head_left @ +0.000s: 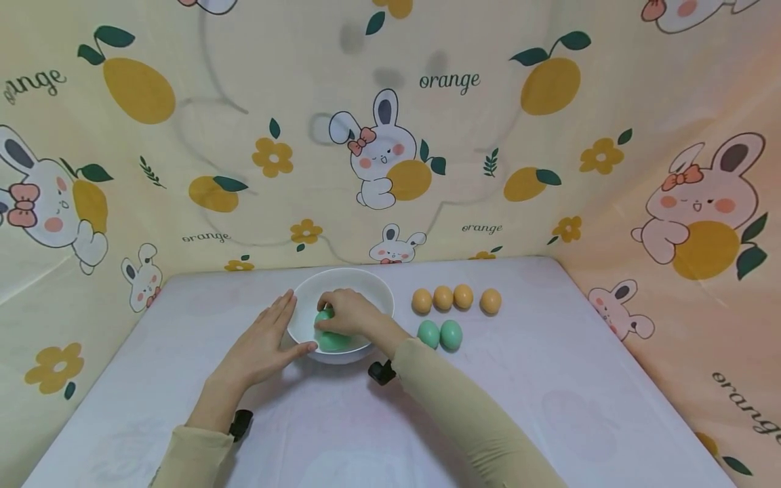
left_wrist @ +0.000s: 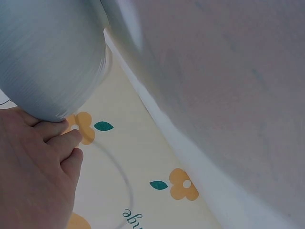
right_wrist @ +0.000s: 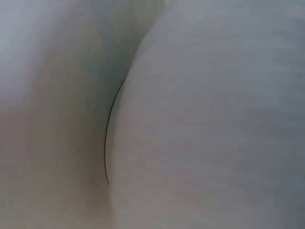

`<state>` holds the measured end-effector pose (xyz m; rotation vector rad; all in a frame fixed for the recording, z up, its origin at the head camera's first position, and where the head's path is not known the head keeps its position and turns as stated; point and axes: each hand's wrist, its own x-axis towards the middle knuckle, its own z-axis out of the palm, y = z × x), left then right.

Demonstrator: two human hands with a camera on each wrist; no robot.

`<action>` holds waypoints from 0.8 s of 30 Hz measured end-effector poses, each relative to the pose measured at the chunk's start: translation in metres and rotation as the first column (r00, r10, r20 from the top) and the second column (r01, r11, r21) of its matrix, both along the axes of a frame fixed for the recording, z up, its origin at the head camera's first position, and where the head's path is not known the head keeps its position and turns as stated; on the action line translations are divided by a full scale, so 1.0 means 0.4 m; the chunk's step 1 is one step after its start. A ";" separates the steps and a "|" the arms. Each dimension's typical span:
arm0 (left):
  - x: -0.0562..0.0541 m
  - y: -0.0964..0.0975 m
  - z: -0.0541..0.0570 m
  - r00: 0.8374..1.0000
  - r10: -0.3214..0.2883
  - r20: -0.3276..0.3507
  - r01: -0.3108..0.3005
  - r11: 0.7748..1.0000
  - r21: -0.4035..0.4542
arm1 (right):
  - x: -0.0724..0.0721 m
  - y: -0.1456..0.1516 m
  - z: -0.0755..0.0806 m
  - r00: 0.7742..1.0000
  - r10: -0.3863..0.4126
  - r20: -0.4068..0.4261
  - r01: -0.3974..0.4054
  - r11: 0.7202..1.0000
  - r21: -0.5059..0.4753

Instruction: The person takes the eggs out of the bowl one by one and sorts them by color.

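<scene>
A white bowl (head_left: 381, 298) stands near the far edge of the table. My right hand (head_left: 354, 313) reaches into it from the right and pinches a green egg (head_left: 323, 316). Below those fingers, another green egg (head_left: 334, 341) lies in the bowl; whether more lie there is hidden by the hand. My left hand (head_left: 262, 342) rests against the bowl's left side, its fingers nearly straight. In the left wrist view, those fingers (left_wrist: 64, 143) touch the bowl's outer wall (left_wrist: 52, 57). The right wrist view shows the bowl's wall (right_wrist: 205, 119) close up, without the hand.
Two green eggs (head_left: 451, 335) sit right of the bowl, close to my right forearm. Behind them, several yellow-orange eggs (head_left: 464, 296) form a row. A patterned cloth (head_left: 464, 135) hangs behind the white-covered table (head_left: 549, 379).
</scene>
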<state>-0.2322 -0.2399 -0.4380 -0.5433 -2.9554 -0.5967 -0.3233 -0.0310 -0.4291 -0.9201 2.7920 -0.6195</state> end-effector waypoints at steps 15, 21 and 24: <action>0.002 -0.001 -0.002 1.000 -0.004 -0.011 0.004 1.000 0.000 | 0.019 0.019 0.027 1.000 -0.003 -0.027 0.001 0.998 -0.068; 0.001 -0.001 -0.006 1.000 -0.006 -0.018 0.006 1.000 -0.008 | 0.032 0.031 0.039 0.999 -0.010 -0.035 0.006 0.994 -0.111; 0.001 -0.001 -0.005 1.000 -0.006 -0.016 0.006 1.000 -0.008 | 0.036 0.037 0.040 0.998 -0.013 -0.055 0.005 0.991 -0.132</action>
